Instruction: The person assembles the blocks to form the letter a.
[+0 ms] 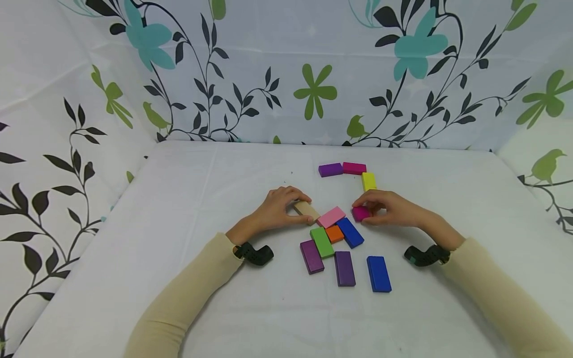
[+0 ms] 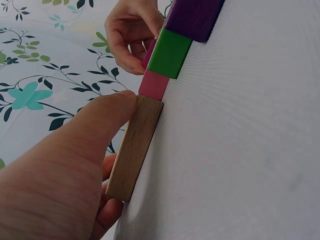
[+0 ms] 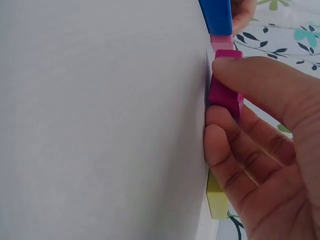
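On the tabletop, my left hand grips the beige block, my right hand the magenta block. Both seem light, rigid; I'd hold the ends.

I can read no text, label, brand, number or sign: none on the blocks on the table, and none on the leaf-patterned cloth behind the table.

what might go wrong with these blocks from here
The left hand pinches the plain wooden block right by the pink block, so a small push might skew the pink one.

The right hand holds a magenta block close to the yellow block; its fingers could knock that aside.
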A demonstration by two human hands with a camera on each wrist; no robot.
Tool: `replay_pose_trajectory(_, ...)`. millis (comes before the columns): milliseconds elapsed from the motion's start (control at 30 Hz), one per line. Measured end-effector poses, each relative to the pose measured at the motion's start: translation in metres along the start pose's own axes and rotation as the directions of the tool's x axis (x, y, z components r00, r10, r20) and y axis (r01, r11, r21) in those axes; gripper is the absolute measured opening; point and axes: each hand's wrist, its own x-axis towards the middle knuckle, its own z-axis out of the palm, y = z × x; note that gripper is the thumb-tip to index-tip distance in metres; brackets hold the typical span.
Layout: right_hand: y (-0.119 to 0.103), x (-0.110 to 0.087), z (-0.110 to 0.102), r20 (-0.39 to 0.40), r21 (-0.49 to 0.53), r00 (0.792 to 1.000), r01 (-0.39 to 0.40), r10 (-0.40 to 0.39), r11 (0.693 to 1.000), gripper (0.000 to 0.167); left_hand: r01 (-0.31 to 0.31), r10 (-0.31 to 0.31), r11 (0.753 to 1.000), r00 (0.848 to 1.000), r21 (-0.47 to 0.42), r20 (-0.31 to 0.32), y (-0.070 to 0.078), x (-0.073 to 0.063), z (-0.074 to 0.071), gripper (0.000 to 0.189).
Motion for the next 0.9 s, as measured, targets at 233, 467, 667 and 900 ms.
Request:
replay_pose_trajectory(233, 0.003, -0.008, 0.000, -0.053, -0.023, 0.999, 0.011, -0.012, 1.000, 0.037, -0.008, 0.008, 1.000, 1.000, -0.001, -0.006, -0.001, 0.000, 0.001, 0.047)
replay_pose_trajectory(467, 0.004, -0.014, -0.002, -0.078, -0.053, 0.997, 0.003, -0.007, 0.999, 0.038, -0.007, 0.007, 1.000, 1.000, -0.007, -0.002, -0.001, 0.001, 0.001, 0.047)
replay_pose_trajectory(667, 0.007, -0.021, -0.004, -0.102, -0.066, 0.994, -0.036, 0.029, 0.997, 0.040, -0.002, 0.002, 1.000, 1.000, -0.003, 0.005, 0.001, 0.001, 0.001, 0.047)
replay_pose_trajectory(900, 0.007, -0.024, -0.004, -0.138, -0.075, 0.990, -0.044, 0.033, 0.996, 0.039, 0.003, -0.003, 1.000, 1.000, 0.003, 0.002, 0.000, 0.000, 0.000, 0.047)
